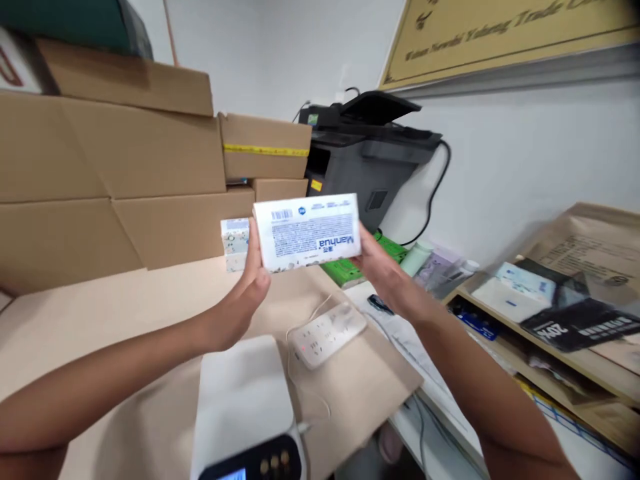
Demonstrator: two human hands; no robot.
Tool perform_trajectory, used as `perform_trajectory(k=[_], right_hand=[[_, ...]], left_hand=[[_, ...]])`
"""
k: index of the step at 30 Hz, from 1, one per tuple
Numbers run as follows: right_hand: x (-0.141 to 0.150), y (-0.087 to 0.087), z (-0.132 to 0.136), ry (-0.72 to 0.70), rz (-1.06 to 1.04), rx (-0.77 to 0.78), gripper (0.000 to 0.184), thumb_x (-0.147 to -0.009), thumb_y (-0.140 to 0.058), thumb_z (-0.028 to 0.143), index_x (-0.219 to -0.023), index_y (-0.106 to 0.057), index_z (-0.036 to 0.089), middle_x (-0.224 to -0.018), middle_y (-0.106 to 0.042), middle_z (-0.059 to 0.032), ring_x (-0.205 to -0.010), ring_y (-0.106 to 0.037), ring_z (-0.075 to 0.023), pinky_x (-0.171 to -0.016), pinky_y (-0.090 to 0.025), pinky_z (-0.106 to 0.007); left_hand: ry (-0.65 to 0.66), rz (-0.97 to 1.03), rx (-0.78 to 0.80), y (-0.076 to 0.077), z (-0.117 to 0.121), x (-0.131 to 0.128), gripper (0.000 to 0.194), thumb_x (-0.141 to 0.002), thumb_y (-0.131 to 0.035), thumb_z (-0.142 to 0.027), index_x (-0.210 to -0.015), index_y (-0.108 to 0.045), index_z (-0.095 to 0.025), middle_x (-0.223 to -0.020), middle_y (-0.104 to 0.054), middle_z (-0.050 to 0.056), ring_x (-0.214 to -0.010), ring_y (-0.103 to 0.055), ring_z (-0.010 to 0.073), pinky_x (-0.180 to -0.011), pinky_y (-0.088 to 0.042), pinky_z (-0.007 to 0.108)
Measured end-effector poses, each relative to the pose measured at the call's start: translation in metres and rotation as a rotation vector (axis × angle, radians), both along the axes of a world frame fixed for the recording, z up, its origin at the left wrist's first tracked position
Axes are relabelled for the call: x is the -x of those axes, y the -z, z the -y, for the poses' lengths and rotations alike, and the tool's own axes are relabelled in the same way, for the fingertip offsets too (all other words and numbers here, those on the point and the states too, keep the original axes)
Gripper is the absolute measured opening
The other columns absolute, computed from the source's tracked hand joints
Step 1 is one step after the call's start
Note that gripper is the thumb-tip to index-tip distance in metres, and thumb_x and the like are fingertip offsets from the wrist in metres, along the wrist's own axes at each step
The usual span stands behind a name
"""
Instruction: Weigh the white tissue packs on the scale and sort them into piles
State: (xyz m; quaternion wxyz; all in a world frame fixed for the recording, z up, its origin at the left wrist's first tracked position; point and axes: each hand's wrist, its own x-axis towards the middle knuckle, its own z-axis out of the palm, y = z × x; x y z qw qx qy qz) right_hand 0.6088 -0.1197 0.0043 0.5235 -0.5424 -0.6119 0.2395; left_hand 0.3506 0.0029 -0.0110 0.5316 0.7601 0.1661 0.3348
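Observation:
I hold a white tissue pack [309, 231] up in front of me with both hands; its printed side with a barcode and the upside-down word "Manhua" faces me. My left hand [247, 287] grips its left end, thumb along the edge. My right hand [383, 267] grips its right end from behind. Just beyond my left hand a second small tissue pack [234, 243] stands on the table. Below my hands lie a white power strip [327, 333] and a white scale [245, 407] with a dark display.
Brown cardboard boxes [110, 173] are stacked at the back left. A black printer [367, 160] stands against the wall, with green packets [350, 267] before it. Wooden shelves [560, 360] with papers and packets fill the right. A cardboard sheet [125, 313] covers the table.

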Motion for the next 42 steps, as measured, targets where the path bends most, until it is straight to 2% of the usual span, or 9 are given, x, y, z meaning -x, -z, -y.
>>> perform_trajectory(k=[4, 9, 12, 16, 20, 23, 29, 35, 42], right_hand=[[0.055, 0.032, 0.065, -0.069, 0.009, -0.059, 0.119, -0.082, -0.072, 0.094, -0.179, -0.029, 0.043, -0.184, -0.040, 0.0015, -0.174, -0.030, -0.0397, -0.139, -0.034, -0.062], [0.100, 0.098, 0.079, -0.158, -0.087, 0.220, 0.096, -0.102, -0.064, 0.077, -0.180, -0.031, 0.033, -0.182, -0.044, -0.0099, -0.165, -0.048, -0.0384, -0.137, -0.037, -0.064], [0.107, 0.116, 0.063, -0.215, -0.104, 0.422, 0.111, -0.096, -0.065, 0.085, -0.182, -0.025, 0.027, -0.184, -0.037, -0.0167, -0.166, -0.046, -0.0400, -0.139, -0.032, -0.066], [0.101, 0.127, 0.029, -0.045, -0.198, 0.233, 0.114, -0.089, -0.060, 0.096, -0.180, -0.028, 0.034, -0.189, -0.027, -0.0138, -0.174, -0.030, -0.0378, -0.140, -0.027, -0.066], [0.096, 0.138, -0.013, -0.136, -0.355, 0.186, 0.112, -0.085, -0.051, 0.103, -0.173, -0.040, 0.034, -0.184, -0.039, -0.0162, -0.171, -0.038, -0.0373, -0.137, -0.032, -0.064], [0.100, 0.145, -0.031, -0.231, -0.373, 0.233, 0.108, -0.088, -0.047, 0.103, -0.168, -0.048, 0.029, -0.169, -0.058, -0.0192, -0.161, -0.053, -0.0382, -0.132, -0.042, -0.064], [0.106, 0.153, -0.017, -0.270, -0.299, 0.203, 0.100, -0.092, -0.046, 0.100, -0.165, -0.050, 0.032, -0.153, -0.071, -0.0153, -0.139, -0.071, -0.0376, -0.112, -0.062, -0.059], [0.108, 0.162, -0.006, -0.181, -0.251, 0.055, 0.082, -0.101, -0.049, 0.089, -0.165, -0.047, 0.038, -0.159, -0.065, -0.0145, -0.148, -0.064, -0.0364, -0.122, -0.054, -0.066], [0.112, 0.171, -0.003, 0.101, -0.227, -0.069, 0.071, -0.103, -0.061, 0.077, -0.163, -0.045, 0.043, -0.183, -0.035, -0.0081, -0.166, -0.042, -0.0375, -0.128, -0.047, -0.070]], left_hand=[[0.035, 0.008, 0.191, -0.003, 0.072, 0.081, 0.121, -0.079, -0.056, -0.106, -0.179, -0.019, -0.049, -0.185, -0.035, -0.011, -0.178, -0.008, 0.0427, -0.144, -0.024, 0.063], [-0.003, -0.023, 0.428, 0.050, 0.117, 0.119, 0.084, -0.107, -0.037, -0.083, -0.178, -0.029, -0.041, -0.188, -0.031, -0.004, -0.179, -0.012, 0.0356, -0.147, -0.014, 0.060], [-0.087, 0.024, 0.523, 0.088, 0.119, 0.126, 0.073, -0.114, -0.029, -0.072, -0.178, -0.031, -0.038, -0.190, -0.027, -0.001, -0.179, -0.007, 0.0341, -0.147, -0.004, 0.062], [-0.266, 0.006, 0.492, 0.127, 0.101, 0.134, 0.082, -0.111, -0.034, -0.077, -0.182, -0.016, -0.041, -0.192, 0.000, -0.009, -0.178, 0.014, 0.0302, -0.144, 0.013, 0.057], [-0.205, 0.141, 0.427, 0.156, 0.077, 0.126, 0.092, -0.109, -0.034, -0.080, -0.182, 0.004, -0.039, -0.193, -0.003, 0.000, -0.179, 0.002, 0.0338, -0.145, 0.001, 0.062], [-0.103, 0.222, 0.340, 0.171, 0.069, 0.119, 0.094, -0.107, -0.043, -0.081, -0.182, 0.001, -0.043, -0.193, -0.012, 0.004, -0.178, -0.010, 0.0377, -0.144, -0.006, 0.067], [-0.034, 0.235, 0.246, 0.179, 0.069, 0.122, 0.090, -0.104, -0.047, -0.082, -0.181, -0.016, -0.046, -0.193, -0.009, 0.001, -0.179, -0.008, 0.0386, -0.144, -0.012, 0.068], [-0.048, 0.202, 0.269, 0.172, 0.071, 0.122, 0.090, -0.105, -0.043, -0.084, -0.181, -0.015, -0.046, -0.192, -0.015, 0.002, -0.177, -0.018, 0.0403, -0.144, -0.016, 0.067], [-0.018, 0.222, 0.207, 0.167, 0.074, 0.119, 0.080, -0.109, -0.038, -0.079, -0.180, -0.018, -0.048, -0.189, -0.024, 0.001, -0.171, -0.032, 0.0400, -0.141, -0.032, 0.063]])
